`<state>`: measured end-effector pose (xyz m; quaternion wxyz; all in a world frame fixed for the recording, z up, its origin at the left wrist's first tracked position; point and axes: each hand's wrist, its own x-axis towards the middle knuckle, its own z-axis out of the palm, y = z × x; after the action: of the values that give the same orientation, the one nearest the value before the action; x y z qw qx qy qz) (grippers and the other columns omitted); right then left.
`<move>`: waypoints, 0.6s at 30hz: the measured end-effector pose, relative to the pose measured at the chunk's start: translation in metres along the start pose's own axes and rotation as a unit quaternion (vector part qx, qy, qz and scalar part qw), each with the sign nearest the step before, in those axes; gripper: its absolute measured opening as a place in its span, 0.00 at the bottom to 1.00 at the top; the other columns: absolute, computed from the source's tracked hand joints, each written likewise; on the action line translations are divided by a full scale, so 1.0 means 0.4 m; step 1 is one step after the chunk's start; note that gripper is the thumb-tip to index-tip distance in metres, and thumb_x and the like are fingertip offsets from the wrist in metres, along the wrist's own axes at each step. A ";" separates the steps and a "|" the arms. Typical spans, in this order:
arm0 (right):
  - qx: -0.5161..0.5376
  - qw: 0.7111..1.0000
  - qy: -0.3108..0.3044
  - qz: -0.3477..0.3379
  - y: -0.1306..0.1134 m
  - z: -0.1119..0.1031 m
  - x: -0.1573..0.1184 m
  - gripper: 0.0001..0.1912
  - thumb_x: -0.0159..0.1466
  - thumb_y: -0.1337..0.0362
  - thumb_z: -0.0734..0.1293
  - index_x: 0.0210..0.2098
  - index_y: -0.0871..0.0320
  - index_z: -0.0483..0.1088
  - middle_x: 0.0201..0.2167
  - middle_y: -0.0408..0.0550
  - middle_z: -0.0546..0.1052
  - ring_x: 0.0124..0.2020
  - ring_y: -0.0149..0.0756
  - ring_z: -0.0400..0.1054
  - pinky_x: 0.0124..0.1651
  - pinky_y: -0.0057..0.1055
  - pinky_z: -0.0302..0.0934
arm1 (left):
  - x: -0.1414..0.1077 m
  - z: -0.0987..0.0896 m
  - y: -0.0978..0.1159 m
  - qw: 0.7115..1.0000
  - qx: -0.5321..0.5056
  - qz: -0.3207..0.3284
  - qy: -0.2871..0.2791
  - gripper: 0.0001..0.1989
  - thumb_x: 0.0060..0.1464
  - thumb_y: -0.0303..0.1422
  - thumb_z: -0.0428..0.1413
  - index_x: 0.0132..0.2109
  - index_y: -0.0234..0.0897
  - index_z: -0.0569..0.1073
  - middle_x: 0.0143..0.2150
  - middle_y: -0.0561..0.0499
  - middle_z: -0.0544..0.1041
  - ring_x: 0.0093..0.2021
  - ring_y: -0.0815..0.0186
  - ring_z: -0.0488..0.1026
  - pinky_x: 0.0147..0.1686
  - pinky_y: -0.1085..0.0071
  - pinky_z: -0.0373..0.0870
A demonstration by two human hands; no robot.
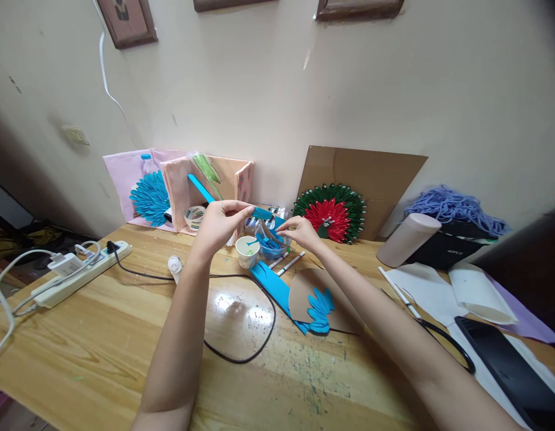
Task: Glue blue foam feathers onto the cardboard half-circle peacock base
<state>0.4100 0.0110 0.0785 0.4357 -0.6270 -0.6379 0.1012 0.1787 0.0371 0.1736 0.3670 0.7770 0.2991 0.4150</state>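
Observation:
A long blue strip (261, 214), like foam or paper, is pinched in my left hand (223, 224). Its far end sticks out up and left behind the hand. At the strip's right end, my right hand (302, 232) has its thumb and fingers pressed together; a greyish piece beneath the fingertips is too small to name. Below my hands are a white paper cup (247, 254) and a clear tub of blue pieces (270, 245). On the table, blue petals (320, 311) lie layered on a round cardboard piece (302, 293), overlapping a wide blue strip (272, 284).
A black cable (241, 362) loops across the table from a power strip (79, 275). White pens (291, 263) lie near the tub. Behind stand a red-and-green petal flower (328, 212), a blue one (150, 197) and cardboard (371, 185). A phone (506, 365) lies right.

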 end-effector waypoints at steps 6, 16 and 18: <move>-0.053 0.999 0.005 -0.005 -0.003 0.012 0.001 0.05 0.52 0.64 0.70 0.21 0.58 0.76 0.24 0.48 0.78 0.34 0.39 0.69 0.37 0.30 0.59 | 0.002 0.003 -0.001 1.000 -0.005 0.013 -0.005 0.16 0.48 0.41 0.56 0.35 0.32 0.79 0.30 0.47 0.79 0.29 0.66 0.71 0.27 0.74 0.65; -0.065 0.997 -0.044 -0.024 0.012 0.019 0.006 0.07 0.52 0.72 0.68 0.29 0.58 0.77 0.28 0.45 0.79 0.33 0.35 0.71 0.37 0.26 0.60 | -0.001 0.005 0.000 1.000 -0.004 0.001 -0.005 0.16 0.47 0.41 0.57 0.36 0.31 0.79 0.30 0.47 0.79 0.29 0.66 0.71 0.27 0.74 0.65; -0.065 0.997 -0.045 -0.016 0.015 0.017 0.003 0.06 0.52 0.70 0.68 0.30 0.58 0.77 0.28 0.46 0.79 0.32 0.35 0.72 0.36 0.26 0.61 | 0.000 0.006 0.001 1.000 -0.003 0.002 -0.006 0.16 0.47 0.41 0.57 0.36 0.31 0.79 0.30 0.47 0.79 0.29 0.65 0.71 0.27 0.73 0.65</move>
<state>0.4097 0.0161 0.0708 0.3663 -0.6387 -0.6719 0.0807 0.1806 0.0362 0.1730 0.3707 0.7788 0.2943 0.4116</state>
